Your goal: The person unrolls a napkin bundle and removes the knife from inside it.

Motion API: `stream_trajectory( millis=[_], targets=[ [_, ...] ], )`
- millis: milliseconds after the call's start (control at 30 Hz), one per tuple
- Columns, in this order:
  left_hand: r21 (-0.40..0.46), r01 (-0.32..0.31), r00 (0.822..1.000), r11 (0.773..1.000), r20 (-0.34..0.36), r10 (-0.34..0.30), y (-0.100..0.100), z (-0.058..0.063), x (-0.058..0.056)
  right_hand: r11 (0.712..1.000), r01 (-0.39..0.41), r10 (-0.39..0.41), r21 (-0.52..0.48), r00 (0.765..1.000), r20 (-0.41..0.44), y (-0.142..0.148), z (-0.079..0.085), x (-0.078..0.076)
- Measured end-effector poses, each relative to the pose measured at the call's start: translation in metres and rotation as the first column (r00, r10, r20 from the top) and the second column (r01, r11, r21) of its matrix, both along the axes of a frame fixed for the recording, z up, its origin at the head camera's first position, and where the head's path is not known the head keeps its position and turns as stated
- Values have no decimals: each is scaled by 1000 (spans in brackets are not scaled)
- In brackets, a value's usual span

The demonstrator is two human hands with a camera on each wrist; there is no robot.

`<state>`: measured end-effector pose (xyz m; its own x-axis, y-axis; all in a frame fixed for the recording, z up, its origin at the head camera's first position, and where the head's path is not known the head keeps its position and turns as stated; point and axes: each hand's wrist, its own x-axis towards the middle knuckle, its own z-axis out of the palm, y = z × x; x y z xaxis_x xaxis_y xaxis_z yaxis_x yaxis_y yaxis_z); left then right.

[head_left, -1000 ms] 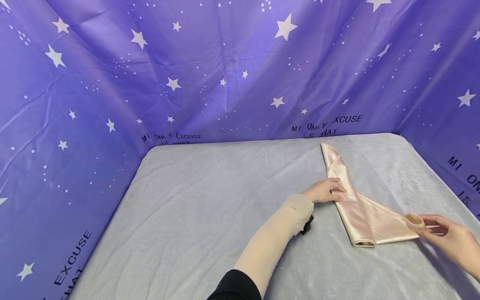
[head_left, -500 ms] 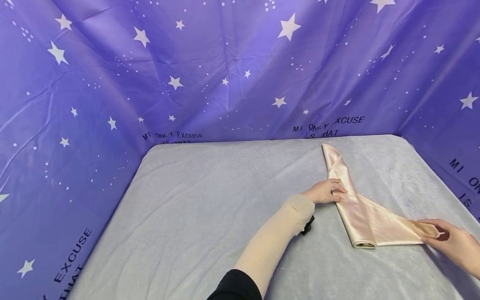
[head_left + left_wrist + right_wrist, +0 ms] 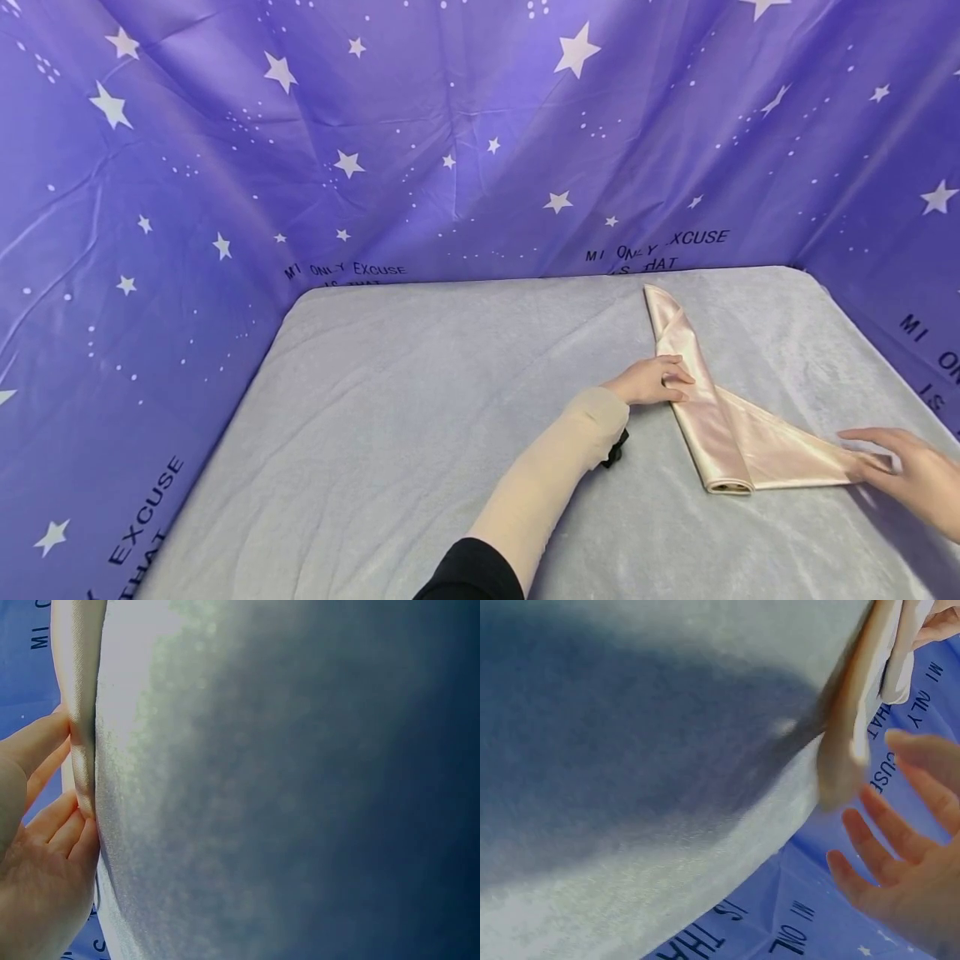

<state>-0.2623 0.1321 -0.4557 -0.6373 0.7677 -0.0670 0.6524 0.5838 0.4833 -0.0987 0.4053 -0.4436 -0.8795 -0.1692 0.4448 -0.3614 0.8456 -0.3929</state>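
A shiny pale pink satin cloth lies folded at the right of the bed-like grey surface. One part is a long folded strip with a rolled near end; a tapering flap extends from it to the right. My left hand rests its fingertips on the strip's left edge; in the left wrist view its fingers lie fairly straight against the fabric. By the flap's tip is my right hand. In the right wrist view its fingers are spread, with the blurred cloth end just beyond them.
The grey plush surface spreads left of the cloth. Purple star-printed curtains with black lettering stand behind it and along both sides. A dark strap piece sits under my left wrist.
My right hand drew the flap's end rightward, and its looped edge flattened. Its fingers have since spread apart at the tip. The left hand stays in place.
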Motion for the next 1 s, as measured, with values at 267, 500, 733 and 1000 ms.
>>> stream_trajectory(
  millis=[267, 500, 733, 1000],
  targets=[
    [6, -1, 1000, 1000, 3, 1, 0, 0, 1, 975, -217, 213, -46, 973, -88, -15, 3, -3],
    [0, -1, 1000, 1000, 6, 1, 0, 1, 1, 973, -220, 218, -74, 975, -36, -25, 2, 0],
    [2, -5, 1000, 1000, 6, 5, 0, 2, 2, 989, -140, 143, -45, 985, 93, -31, 3, 3],
    [3, -9, 1000, 1000, 7, 9, 0, 2, 2, 982, -174, 180, -75, 980, 83, -35, -1, 2]
  ],
)
